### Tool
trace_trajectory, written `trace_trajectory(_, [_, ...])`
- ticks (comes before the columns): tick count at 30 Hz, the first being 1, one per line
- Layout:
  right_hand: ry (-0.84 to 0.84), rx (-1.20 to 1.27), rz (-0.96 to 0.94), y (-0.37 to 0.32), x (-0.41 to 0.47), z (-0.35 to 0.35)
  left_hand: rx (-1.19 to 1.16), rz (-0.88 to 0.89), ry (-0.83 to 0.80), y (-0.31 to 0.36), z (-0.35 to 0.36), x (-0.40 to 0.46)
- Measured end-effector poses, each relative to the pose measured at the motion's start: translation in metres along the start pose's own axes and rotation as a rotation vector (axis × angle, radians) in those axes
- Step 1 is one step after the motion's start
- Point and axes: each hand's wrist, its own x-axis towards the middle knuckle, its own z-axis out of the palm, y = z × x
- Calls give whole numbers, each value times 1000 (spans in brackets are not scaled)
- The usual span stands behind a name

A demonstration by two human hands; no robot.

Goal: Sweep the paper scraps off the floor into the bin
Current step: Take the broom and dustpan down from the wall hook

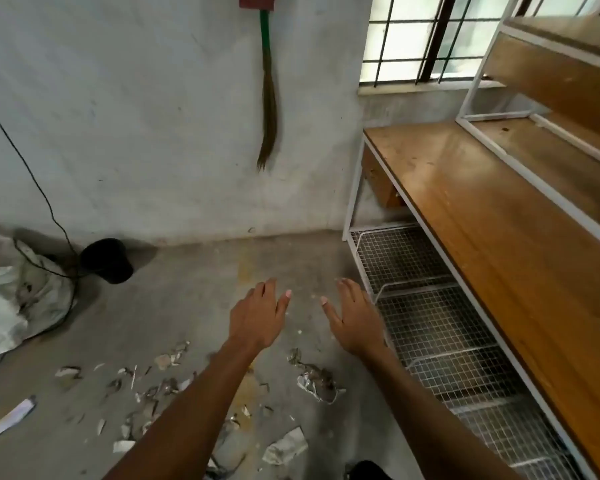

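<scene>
Both arms are out in front, and neither holds anything: the left hand (258, 315) hangs palm-down with its fingers straight and loosely together, thumb out to the side; the right hand (355, 318) mirrors it, fingers straight and close, thumb spread toward the left one; the two hands are near each other but not touching, above bare concrete floor (187, 299).

The tool for the job is not in hand yet — one broom (268, 98) hangs on the grey wall (118, 116) by its green handle, bristles pointing down, well off the floor; my reading is that it is stored there to keep the bristles straight, and that the empty, outstretched hands are on their way to fetch it.

The paper scraps (160, 393) lie scattered on the floor beneath the forearms, at the bottom of the view; too many small bits to count, though three larger pieces stand out: a white strip (13, 419) at far left, a crumpled wad (317, 382) right of centre, a folded piece (284, 446) lower down.

One black bin (107, 260) sits against the wall at left, tilted, well apart from the scraps; beside it, one crumpled white sack (11, 292) and a black cable (32, 174) trailing down the wall.

To the right, one wooden desk (482, 209) on a white frame, wire-mesh baskets (430, 317) below — three compartments by my count.
</scene>
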Motion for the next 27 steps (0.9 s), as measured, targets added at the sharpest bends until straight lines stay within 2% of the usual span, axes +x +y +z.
trace_trajectory(5, [-28,-2,31,26,32,-1,-23,-23,-7,10,14,32])
trace_trajectory(20, [-52,26,-127,93,209,-22,-41,-176,9,65,16,177])
trace_trajectory(27, [-68,35,-119,95,273,-13,-53,-177,18,64,17,247])
